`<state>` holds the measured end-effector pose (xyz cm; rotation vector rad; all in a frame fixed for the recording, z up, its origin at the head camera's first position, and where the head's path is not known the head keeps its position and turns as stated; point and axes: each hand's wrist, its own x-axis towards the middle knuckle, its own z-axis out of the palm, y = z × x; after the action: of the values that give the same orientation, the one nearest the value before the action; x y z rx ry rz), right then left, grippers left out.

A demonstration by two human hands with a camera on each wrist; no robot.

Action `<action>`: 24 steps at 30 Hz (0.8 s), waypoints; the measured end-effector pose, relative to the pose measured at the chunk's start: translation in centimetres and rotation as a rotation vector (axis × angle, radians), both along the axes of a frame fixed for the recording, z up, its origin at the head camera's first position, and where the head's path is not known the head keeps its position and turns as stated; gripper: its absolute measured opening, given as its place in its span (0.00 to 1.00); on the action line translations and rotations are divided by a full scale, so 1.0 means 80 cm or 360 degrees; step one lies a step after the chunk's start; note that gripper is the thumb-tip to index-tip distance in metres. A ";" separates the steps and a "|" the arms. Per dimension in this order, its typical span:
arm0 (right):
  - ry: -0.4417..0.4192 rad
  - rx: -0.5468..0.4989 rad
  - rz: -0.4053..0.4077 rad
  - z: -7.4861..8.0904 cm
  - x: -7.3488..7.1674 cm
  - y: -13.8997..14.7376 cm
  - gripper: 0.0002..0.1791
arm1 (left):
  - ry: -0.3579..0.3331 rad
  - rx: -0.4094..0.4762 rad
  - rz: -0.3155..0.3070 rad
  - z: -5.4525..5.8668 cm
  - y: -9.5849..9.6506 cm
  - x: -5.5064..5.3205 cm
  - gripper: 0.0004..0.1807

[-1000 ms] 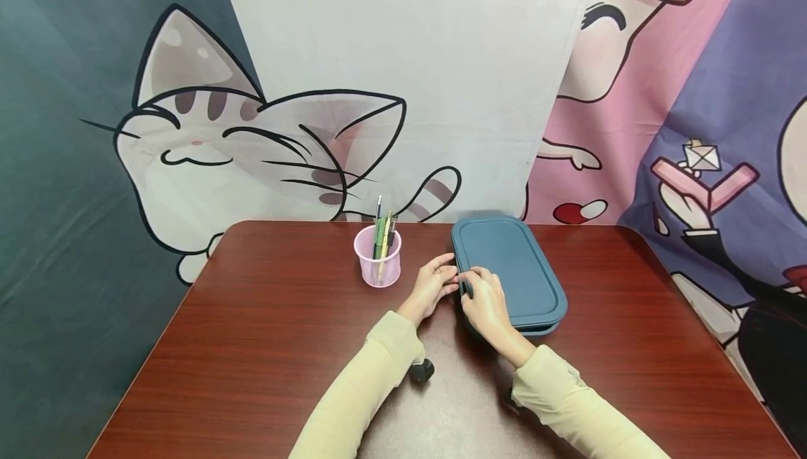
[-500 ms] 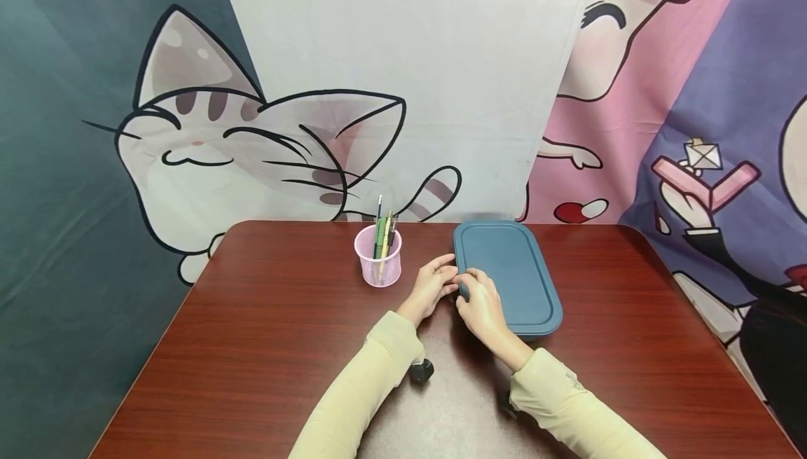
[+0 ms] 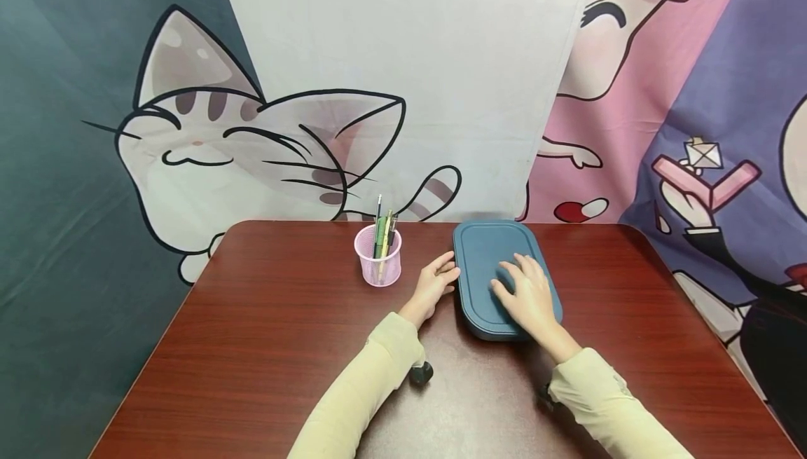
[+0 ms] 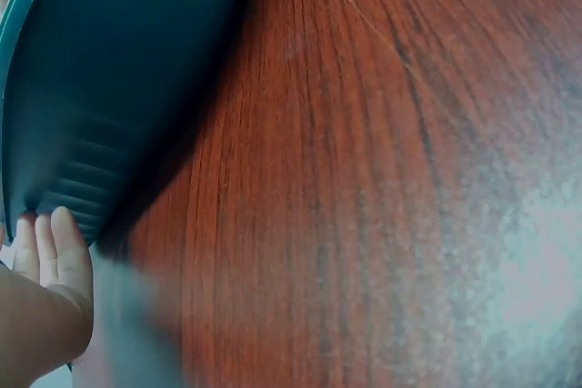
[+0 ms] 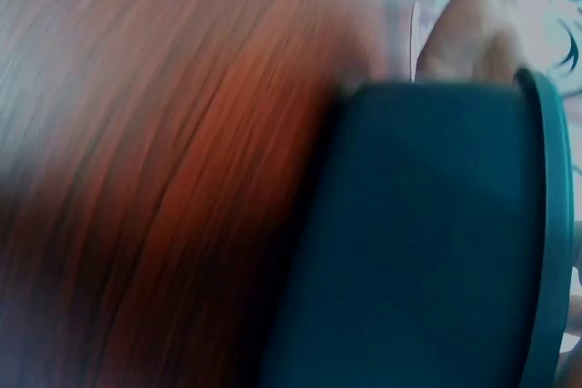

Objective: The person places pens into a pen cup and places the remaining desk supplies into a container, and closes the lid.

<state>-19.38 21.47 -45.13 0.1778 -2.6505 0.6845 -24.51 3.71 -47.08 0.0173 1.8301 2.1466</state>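
Observation:
A blue rectangular storage box [image 3: 482,256] with rounded corners stands on the table, its flat lid seated evenly along the rim. My left hand [image 3: 431,286] lies against the box's left side, fingertips at the wall just under the lid edge. In the left wrist view the fingers [image 4: 65,233] are straight and touch the ribbed part of the box wall [image 4: 118,70]. Over the lid my right hand [image 3: 526,296] is spread, its fingers loosely bent and holding nothing. The right wrist view shows the box's near end [image 5: 436,224] and the lid rim [image 5: 555,188].
A pink mesh pen cup [image 3: 378,273] with several pens and pencils stands left of the box. Beneath everything is a reddish-brown wooden table [image 3: 284,333]. A printed cloth with a cartoon cat [image 3: 208,158] hangs behind the table's far edge.
The lid, earlier raised at its near end, now sits flat. My right hand has let go of the left edge and moved right, over the lid. The left hand stays at the side.

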 end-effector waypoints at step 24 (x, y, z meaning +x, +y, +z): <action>-0.0072 -0.0084 0.0054 0.019 -0.009 0.071 0.29 | 0.0817 -0.0731 0.0017 0.018 -0.027 -0.011 0.23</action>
<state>-20.10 27.17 -43.60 0.1950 -2.6746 0.7771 -25.43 1.55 -45.66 0.4924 2.5735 1.7816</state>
